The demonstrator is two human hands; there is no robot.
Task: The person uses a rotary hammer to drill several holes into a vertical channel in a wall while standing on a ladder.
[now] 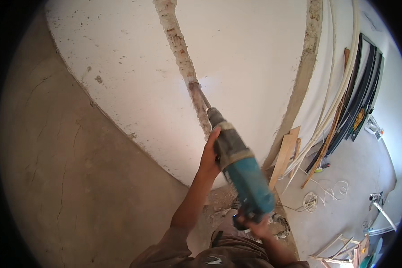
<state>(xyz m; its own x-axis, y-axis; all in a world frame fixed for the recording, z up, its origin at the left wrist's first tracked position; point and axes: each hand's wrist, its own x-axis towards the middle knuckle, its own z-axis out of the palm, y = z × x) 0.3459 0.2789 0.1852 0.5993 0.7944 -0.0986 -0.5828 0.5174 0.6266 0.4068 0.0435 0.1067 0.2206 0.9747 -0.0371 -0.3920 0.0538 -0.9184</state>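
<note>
1. You have two hands: one left hand (pixel 209 156) and one right hand (pixel 259 228).
2. You have one drill (pixel 249 178), fitted with one bit (pixel 204 97).
3. On the white wall (pixel 250 49) before you, count two long strips: one narrow groove (pixel 178 42) and one wider band (pixel 302 80).
4. To your right, you see two pale planks (pixel 282 158).
5. You see several white pipes (pixel 339 96), too bunched to count exactly.
6. The dark bars (pixel 364 85) overlap too much for your count.
7. You see one wooden frame (pixel 337 260).
</note>
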